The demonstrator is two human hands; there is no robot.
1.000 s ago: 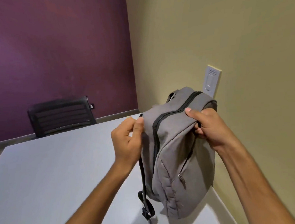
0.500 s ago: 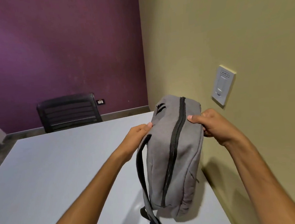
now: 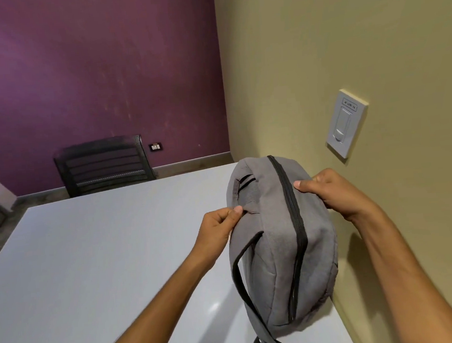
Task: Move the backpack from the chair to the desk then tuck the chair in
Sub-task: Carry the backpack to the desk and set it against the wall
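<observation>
A grey backpack [image 3: 279, 248] with a black zipper stands upright on the right side of the white desk [image 3: 105, 262], close to the yellow wall. My left hand [image 3: 218, 226] pinches the fabric on its left upper edge. My right hand [image 3: 334, 192] grips its right upper side, thumb near the zipper. A black shoulder strap [image 3: 244, 286] hangs down the bag's left side to the desk. The chair that the bag came from is out of view.
A black mesh chair [image 3: 102, 164] stands tucked at the desk's far edge, in front of the purple wall. A white wall switch plate [image 3: 346, 122] sits on the yellow wall just right of the bag. A small outlet [image 3: 156, 147] is on the purple wall.
The backpack has turned from tilted to upright and settled on the desk beside the wall. Both hands stayed on its top, and the view has shifted left and down.
</observation>
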